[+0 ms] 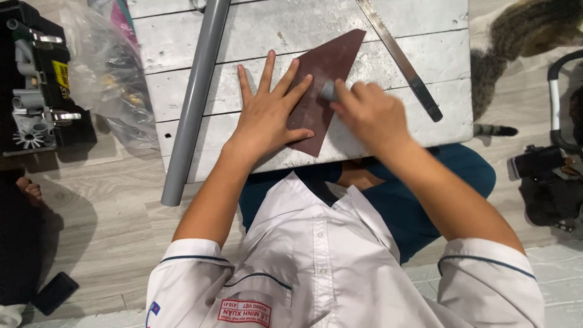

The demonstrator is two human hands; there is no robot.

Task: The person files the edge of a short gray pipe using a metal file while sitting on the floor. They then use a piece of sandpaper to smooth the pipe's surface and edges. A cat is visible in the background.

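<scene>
A white shirt [316, 267] fills the foreground as a seated person works at a low white plank table [425, 67]. The left hand [267, 115], fingers spread flat, pins a dark brown sheet of sandpaper [331, 61] to the boards; the right hand [370, 115] (blurred by motion) has its fingers closed around a short grey pipe piece [328, 91], its end pressed on the sheet. Sanding well here likely means keeping the piece square to the paper, with steady pressure and the left palm holding the sheet from creeping. The sheet's lower corner sits near the table's front edge, so strokes are better kept toward the middle. A long grey pipe [194, 97] lies to the left, overhanging the edge, and a saw [404, 61] lies to the right; bare boards between them leave fair room. A cat [522, 36] rests off the table's right corner
</scene>
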